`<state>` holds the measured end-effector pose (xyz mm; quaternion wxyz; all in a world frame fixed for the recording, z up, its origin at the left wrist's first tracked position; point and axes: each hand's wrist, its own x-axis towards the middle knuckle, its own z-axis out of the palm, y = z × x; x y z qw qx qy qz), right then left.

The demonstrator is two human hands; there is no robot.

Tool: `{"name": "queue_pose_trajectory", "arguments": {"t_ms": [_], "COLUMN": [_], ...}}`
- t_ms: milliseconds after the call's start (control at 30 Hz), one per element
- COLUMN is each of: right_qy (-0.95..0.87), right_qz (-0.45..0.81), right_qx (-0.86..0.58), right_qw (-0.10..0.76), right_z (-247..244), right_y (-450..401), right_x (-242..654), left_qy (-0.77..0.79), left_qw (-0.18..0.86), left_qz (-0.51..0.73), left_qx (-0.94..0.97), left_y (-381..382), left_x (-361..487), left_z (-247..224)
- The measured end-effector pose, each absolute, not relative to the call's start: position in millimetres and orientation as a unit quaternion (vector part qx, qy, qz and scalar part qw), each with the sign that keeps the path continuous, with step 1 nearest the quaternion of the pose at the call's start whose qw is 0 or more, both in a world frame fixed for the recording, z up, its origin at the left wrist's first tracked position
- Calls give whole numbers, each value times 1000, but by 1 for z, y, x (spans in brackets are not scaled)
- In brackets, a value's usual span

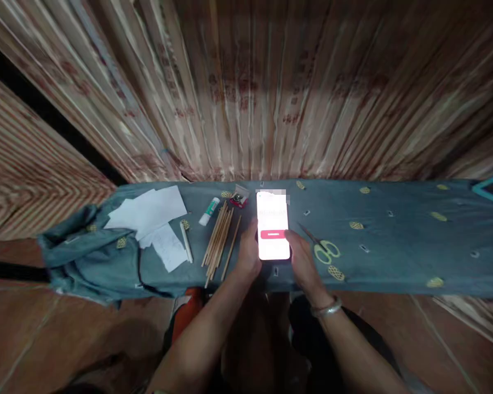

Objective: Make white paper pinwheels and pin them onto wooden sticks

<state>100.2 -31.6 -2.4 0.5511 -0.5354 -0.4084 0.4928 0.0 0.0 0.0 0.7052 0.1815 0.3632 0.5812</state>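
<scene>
A smartphone [273, 246] with a bright white screen and a red button is held over the cloth-covered table. My left hand [250, 253] is closed around its left edge. On the right edge my right hand [304, 258] grips it too, with the thumb at the end of the red button. The fingers behind the phone are hidden. Just right of my right hand lie scissors [326, 250] with pale green handles. To the left of my left hand lie several thin wooden sticks [218, 238], with one stick [231, 249] apart from the bundle.
Left of the sticks are a glue stick [209, 212], a white rod-shaped item [186, 242] and several white papers [160, 210]. A small red-edged packet [239, 197] lies behind the sticks. Bluish cloth [394, 246] covers the table; a corrugated wall [246, 109] rises behind it.
</scene>
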Motion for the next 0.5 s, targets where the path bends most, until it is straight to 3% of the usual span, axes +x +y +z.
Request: {"name": "queue_pose_trajectory", "arguments": {"t_ms": [500], "right_qy": [-453], "right_qz": [467], "right_qx": [-550], "right_qw": [524], "right_z": [-14], "right_y": [-26], "right_x": [89], "left_qy": [357], "left_qw": [698], "left_qz": [603], "left_qx": [152], "left_y": [3], "left_x": [-15], "left_z": [-3]}}
